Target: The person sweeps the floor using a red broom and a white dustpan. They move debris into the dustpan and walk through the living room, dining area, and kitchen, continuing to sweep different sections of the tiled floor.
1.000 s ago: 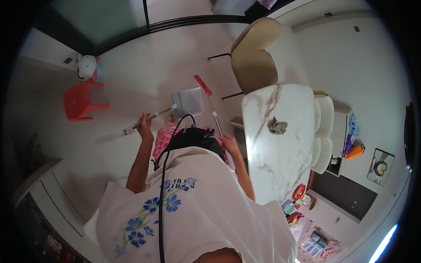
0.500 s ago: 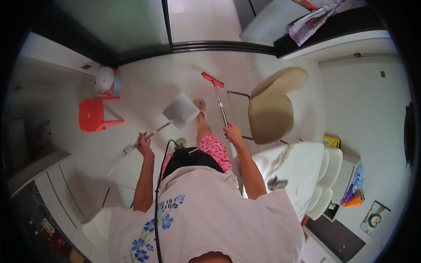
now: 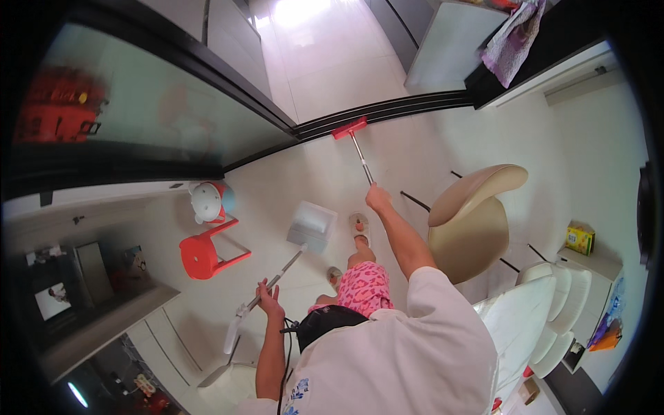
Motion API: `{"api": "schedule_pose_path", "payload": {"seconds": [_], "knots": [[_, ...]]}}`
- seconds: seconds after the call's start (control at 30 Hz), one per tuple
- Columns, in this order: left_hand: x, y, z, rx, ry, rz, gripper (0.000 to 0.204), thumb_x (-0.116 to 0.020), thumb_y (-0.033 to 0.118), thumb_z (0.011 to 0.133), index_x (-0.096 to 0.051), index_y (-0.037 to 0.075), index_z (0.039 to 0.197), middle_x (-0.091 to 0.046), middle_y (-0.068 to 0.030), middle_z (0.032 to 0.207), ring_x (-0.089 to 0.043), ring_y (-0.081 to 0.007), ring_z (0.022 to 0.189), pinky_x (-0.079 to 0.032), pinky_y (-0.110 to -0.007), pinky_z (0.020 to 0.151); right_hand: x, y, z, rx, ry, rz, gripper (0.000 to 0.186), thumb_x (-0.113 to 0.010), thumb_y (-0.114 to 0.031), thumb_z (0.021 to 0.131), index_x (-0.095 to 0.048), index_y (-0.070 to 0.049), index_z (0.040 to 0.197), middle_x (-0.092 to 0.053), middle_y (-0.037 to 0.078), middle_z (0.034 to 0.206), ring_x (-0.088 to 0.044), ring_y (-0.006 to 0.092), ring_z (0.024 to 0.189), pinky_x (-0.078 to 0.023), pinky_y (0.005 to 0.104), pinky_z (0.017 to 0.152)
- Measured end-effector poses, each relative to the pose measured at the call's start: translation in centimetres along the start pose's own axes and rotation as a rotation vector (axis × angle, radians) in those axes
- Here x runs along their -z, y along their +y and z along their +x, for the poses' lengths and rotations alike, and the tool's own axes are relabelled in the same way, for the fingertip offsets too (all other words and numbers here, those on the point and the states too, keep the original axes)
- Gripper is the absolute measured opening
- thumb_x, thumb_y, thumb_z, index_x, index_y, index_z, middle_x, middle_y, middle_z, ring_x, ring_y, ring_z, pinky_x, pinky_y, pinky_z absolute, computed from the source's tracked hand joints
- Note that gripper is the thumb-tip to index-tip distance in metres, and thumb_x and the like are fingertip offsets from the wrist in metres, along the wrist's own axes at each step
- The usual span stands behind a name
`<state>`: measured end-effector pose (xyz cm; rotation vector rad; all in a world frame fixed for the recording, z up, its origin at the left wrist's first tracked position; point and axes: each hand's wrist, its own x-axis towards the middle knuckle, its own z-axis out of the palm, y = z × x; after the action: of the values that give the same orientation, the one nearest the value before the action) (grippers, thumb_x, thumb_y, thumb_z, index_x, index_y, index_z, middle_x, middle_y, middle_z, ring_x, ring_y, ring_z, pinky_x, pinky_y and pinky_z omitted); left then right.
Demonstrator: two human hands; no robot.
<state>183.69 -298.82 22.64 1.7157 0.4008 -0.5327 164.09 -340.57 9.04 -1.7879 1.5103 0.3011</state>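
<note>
My right hand (image 3: 377, 197) is wrapped round the metal handle of a broom (image 3: 361, 156). The broom's red head (image 3: 349, 128) is at the black sliding-door track, out in front of me. In my left hand (image 3: 268, 301) is the pole of a long-handled dustpan (image 3: 311, 227), its fingers partly loose about the pole. The grey pan is low, near the floor, to the left of my sandalled foot (image 3: 359, 227). Whether the pan touches the floor I cannot tell, and its contents are too faint to make out.
A tan chair (image 3: 470, 235) stands close on my right, beside a white marbled table (image 3: 515, 325). To the left are a red plastic stool (image 3: 200, 256) and a white round-topped object (image 3: 206, 202). A dark-framed glass door (image 3: 173, 117) spans the far left.
The broom has reached farther forward, up to the door track. My body and view have turned, and the dustpan now lies farther from the broom head. Both hands keep their tools.
</note>
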Motion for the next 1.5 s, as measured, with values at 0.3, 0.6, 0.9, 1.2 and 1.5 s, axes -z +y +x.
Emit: {"api": "schedule_pose_path", "payload": {"seconds": [0.3, 0.6, 0.9, 1.2, 1.5], "knots": [[-4.0, 2.2, 0.5, 0.032, 0.027, -0.068, 0.028, -0.053, 0.033, 0.097, -0.050, 0.006, 0.092, -0.058, -0.0061, 0.120, -0.055, -0.0145, 0.093, -0.055, -0.035, 0.086, -2.1, 7.1, -6.1, -0.055, -0.116, -0.083, 0.047, -0.056, -0.006, 0.080, -0.044, 0.007, 0.123, -0.065, 0.026, 0.096, -0.065, 0.0409, 0.090, -0.052, 0.0484, 0.078], [-6.6, 3.3, 4.3, 0.045, -0.014, -0.130, 0.033, -0.054, 0.033, 0.095, -0.051, 0.003, 0.110, -0.056, -0.0088, 0.123, -0.056, -0.0195, 0.098, -0.055, -0.034, 0.082, 1.7, 10.9, -16.4, -0.066, -0.309, -0.068, 0.025, -0.054, -0.009, 0.080, -0.060, 0.006, 0.099, -0.065, 0.028, 0.094, -0.064, 0.0439, 0.089, -0.051, 0.0497, 0.078], [-13.7, 7.7, 7.5, -0.024, 0.003, -0.199, 0.032, -0.054, 0.031, 0.096, -0.053, 0.001, 0.106, -0.059, -0.0089, 0.109, -0.054, -0.0159, 0.094, -0.056, -0.031, 0.079, 7.1, 4.0, -13.8, -0.074, -0.139, 0.062, 0.028, -0.051, -0.014, 0.082, -0.058, 0.001, 0.104, -0.065, 0.026, 0.084, -0.066, 0.0376, 0.076, -0.051, 0.0484, 0.065], [-29.8, 7.5, 14.0, -0.184, -0.351, 0.120, 0.037, -0.063, 0.039, 0.088, -0.066, 0.004, 0.099, -0.068, -0.0084, 0.099, -0.063, -0.0175, 0.091, -0.050, -0.030, 0.074, 15.9, -5.1, -6.6, 0.016, 0.032, 0.312, 0.037, -0.053, -0.017, 0.080, -0.060, 0.003, 0.110, -0.065, 0.025, 0.079, -0.066, 0.0352, 0.071, -0.052, 0.0432, 0.068], [-50.8, 14.0, 16.5, -0.087, -0.095, 0.131, 0.047, -0.061, 0.044, 0.086, -0.069, -0.002, 0.093, -0.065, -0.0134, 0.098, -0.062, -0.0238, 0.087, -0.051, -0.035, 0.075, 21.5, -6.9, 8.3, 0.048, 0.117, 0.417, 0.042, -0.059, -0.018, 0.086, -0.056, 0.002, 0.122, -0.061, 0.010, 0.069, -0.057, 0.0150, 0.054, -0.048, 0.0302, 0.049]]}}
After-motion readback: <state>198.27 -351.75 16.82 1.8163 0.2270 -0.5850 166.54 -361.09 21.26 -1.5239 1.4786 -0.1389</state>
